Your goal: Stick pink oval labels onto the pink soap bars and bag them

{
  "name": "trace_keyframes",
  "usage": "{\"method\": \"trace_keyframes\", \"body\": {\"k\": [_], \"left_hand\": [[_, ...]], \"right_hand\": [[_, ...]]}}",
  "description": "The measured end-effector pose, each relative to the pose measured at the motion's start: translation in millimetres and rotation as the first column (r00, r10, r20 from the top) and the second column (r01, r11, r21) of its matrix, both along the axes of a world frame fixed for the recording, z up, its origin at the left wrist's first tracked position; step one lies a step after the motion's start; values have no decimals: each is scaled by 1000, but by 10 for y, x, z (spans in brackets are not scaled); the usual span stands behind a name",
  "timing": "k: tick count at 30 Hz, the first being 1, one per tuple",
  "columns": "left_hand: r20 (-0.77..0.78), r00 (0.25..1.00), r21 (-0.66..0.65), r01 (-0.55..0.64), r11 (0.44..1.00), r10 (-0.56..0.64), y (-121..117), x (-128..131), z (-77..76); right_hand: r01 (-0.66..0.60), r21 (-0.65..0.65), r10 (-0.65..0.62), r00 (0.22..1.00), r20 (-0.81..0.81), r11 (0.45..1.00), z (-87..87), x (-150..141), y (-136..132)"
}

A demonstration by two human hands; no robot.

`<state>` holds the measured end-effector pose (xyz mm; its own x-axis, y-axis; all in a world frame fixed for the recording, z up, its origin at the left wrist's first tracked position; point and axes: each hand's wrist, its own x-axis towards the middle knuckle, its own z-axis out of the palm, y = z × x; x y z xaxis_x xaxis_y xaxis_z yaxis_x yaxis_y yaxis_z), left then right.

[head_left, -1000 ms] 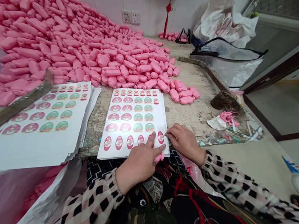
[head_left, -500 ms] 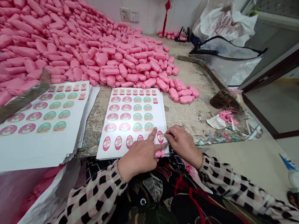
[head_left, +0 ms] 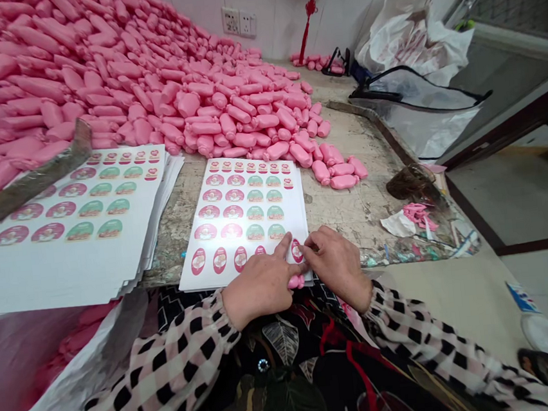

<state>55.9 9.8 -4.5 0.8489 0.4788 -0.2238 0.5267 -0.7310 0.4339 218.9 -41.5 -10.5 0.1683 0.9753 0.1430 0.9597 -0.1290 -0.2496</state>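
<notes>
A white sticker sheet [head_left: 243, 218] with rows of pink and green oval labels lies at the table's near edge. My left hand [head_left: 262, 284] rests on its lower right corner, index finger stretched onto the sheet, the other fingers curled round a small pink packet [head_left: 295, 282]. My right hand [head_left: 335, 261] is beside it, thumb and forefinger pinched at a red oval sticker [head_left: 296, 250] on the sheet's right edge. Both sleeves are checked black and white.
A huge heap of pink packets [head_left: 146, 82] covers the back and left of the worn table [head_left: 346, 205]. A thick stack of sticker sheets [head_left: 73, 231] lies at left. Scraps and a dark bowl [head_left: 410, 182] sit at right, white bags [head_left: 412, 30] behind.
Both hands have shifted slightly up the sheet and closer together. My right fingers, earlier off the sheet's edge, now pinch at the red sticker.
</notes>
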Motion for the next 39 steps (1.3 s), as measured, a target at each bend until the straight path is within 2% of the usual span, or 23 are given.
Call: {"method": "trace_keyframes", "body": {"k": [5,10,13,15,16,17,18,19,21,22,23,24,26,28,34,39], "left_hand": [[74,997,-37,-32,999,34,-15,-6,-72],[125,992,-80,-27,996,36,-25,-47,-74],[235,969,-209,-24,978,74,-14,-105,-39],[365,897,-400,-89,912,248,-4,-143,-12],[409,828,-530,-128,838,385,0,-159,0],[419,735,-673,-142,726,532,4,-171,12],[386,634,-807,-119,578,669,8,-180,22],[315,543,-911,-56,408,779,11,-186,30],[135,413,-988,129,89,901,17,-188,35],[53,372,-978,208,-28,927,19,-185,33],[-13,345,-958,263,-110,938,20,-182,27],[-57,330,-941,297,-161,942,19,-178,19],[-100,314,-920,332,-208,944,13,-172,-1],[-115,306,-908,354,-225,945,6,-169,-22],[-79,271,-899,397,-186,959,0,-170,-66],[-62,249,-904,395,-160,966,-3,-170,-62]], "right_hand": [[8,17,-6,996,-85,1000,65,-15,-19],[159,68,-134,950,-281,985,102,99,33],[227,75,-169,873,-457,971,99,195,89],[256,88,-152,780,-607,963,112,213,124],[267,101,-129,721,-681,958,126,196,139],[275,110,-102,655,-748,955,146,160,151],[272,113,-72,590,-804,956,171,107,161],[258,112,-45,532,-846,960,197,39,169],[205,100,-4,457,-890,974,246,-121,174],[170,92,8,439,-898,981,264,-202,172],[135,87,20,431,-902,987,273,-275,169],[102,84,32,430,-902,991,274,-338,163],[50,89,57,449,-892,995,254,-425,152],[20,107,85,478,-874,994,216,-465,143],[7,112,93,513,-853,994,143,-494,123],[3,135,107,593,-798,991,137,-512,110]]}}
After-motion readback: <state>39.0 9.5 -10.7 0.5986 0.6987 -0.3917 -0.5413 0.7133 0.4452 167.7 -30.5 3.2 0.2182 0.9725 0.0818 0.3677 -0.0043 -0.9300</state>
